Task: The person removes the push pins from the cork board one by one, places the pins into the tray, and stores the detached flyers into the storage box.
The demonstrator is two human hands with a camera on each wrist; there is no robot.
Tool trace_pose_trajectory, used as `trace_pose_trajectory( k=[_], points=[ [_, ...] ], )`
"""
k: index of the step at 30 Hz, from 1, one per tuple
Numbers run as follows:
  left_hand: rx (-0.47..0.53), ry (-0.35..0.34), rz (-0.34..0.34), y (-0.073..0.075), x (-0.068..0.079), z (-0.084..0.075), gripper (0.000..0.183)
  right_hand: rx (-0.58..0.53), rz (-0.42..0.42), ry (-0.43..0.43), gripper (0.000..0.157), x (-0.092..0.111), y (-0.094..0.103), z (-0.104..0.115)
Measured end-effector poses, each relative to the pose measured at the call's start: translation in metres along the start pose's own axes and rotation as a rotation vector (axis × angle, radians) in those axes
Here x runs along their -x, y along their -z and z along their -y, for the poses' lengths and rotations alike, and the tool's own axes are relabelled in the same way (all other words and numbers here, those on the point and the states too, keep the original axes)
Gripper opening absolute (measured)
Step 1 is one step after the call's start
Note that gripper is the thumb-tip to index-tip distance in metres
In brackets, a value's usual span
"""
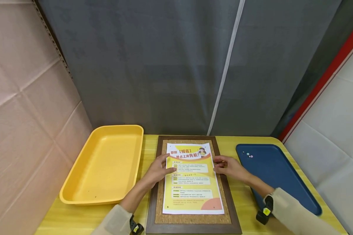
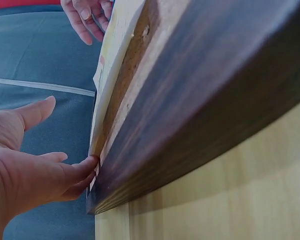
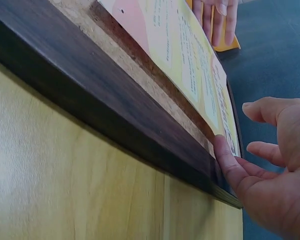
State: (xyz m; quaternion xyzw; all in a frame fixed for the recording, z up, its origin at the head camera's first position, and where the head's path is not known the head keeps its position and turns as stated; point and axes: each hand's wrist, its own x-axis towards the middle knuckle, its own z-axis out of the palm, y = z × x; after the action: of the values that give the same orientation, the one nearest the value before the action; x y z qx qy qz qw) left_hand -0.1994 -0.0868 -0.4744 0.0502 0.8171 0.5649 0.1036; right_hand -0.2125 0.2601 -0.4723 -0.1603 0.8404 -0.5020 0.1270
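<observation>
A printed yellow-and-white flyer lies on a cork board with a dark brown wooden frame. At the flyer's left edge is my left hand; in the left wrist view its fingertips touch the edge while the thumb stands raised and apart. My right hand is at the opposite edge. There, in the right wrist view, a fingertip touches the paper's side, and the thumb is held away from it. Neither hand pinches the sheet.
A yellow tray with a few dark specks inside stands left of the board. To the right, partly behind my right forearm, lies a blue tray holding several small pale pieces near its far left corner. A grey curtain hangs behind the table.
</observation>
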Motion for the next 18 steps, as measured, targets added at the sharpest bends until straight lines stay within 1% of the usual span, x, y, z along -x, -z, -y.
trace_pose_trajectory(
  k=[5,8,11,14,18],
  points=[
    [0.017,0.013,-0.022,-0.003,0.001,0.002,0.075,-0.003,0.017,0.015,0.056,0.001,-0.005,0.002],
    [0.052,0.017,-0.007,-0.003,0.001,0.004,0.074,-0.007,0.025,0.023,0.055,0.001,-0.009,0.002],
    [0.083,0.005,0.014,-0.002,0.002,0.005,0.073,-0.001,0.017,0.024,0.053,-0.001,-0.013,0.003],
    [0.102,0.007,0.024,-0.001,0.004,0.005,0.073,0.022,0.008,0.014,0.051,-0.002,-0.016,0.004],
    [0.119,0.017,0.036,-0.002,0.006,0.006,0.072,0.008,0.021,-0.011,0.053,-0.002,-0.020,0.006]
  ],
)
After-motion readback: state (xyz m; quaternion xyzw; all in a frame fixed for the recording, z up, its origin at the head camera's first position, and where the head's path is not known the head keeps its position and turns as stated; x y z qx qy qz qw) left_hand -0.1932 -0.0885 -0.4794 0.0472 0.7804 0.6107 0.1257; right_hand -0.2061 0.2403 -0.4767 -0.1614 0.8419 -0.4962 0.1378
